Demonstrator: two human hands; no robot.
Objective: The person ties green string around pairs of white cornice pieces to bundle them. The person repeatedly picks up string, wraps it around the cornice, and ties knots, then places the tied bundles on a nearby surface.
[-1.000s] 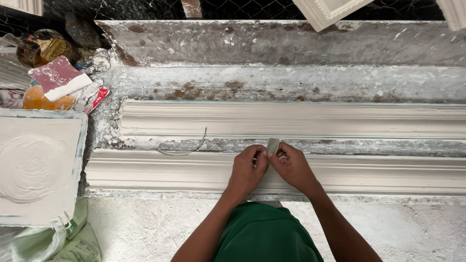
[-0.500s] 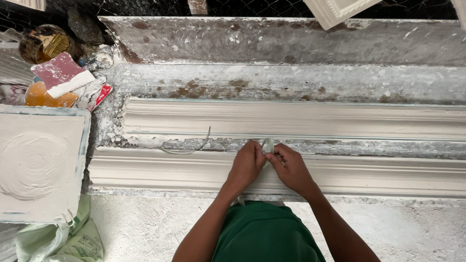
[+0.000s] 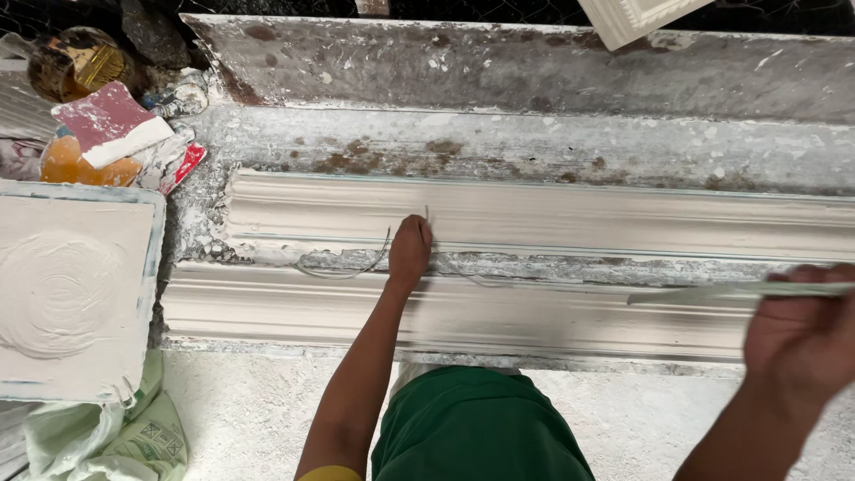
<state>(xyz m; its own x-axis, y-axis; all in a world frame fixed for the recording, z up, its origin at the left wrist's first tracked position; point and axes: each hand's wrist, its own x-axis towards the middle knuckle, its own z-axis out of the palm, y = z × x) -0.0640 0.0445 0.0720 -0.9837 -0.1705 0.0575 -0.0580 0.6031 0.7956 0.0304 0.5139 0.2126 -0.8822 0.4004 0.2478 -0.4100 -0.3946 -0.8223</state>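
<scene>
Two long white plaster mouldings lie side by side on a stained bench, the far one (image 3: 552,218) and the near one (image 3: 499,312). My left hand (image 3: 411,251) rests in the gap between them. Its fingers are pinched on a thin pale sliver (image 3: 427,214) that stands up against the far moulding. At the right edge my right hand (image 3: 799,337) is closed around one end of a long thin pale strip (image 3: 712,292). The strip runs level above the near moulding. A thin bent wire (image 3: 352,267) lies just left of my left hand.
A square plaster slab in a pale blue mould (image 3: 67,289) sits at the left. Behind it are a red and white scraper (image 3: 111,125) and an orange tub (image 3: 71,165). A plastic bag (image 3: 116,436) lies at bottom left. A white framed panel (image 3: 634,16) leans at the top.
My hands were together at the middle of the near moulding. The right hand has swung far to the right with the strip, and the left has shifted up toward the far moulding.
</scene>
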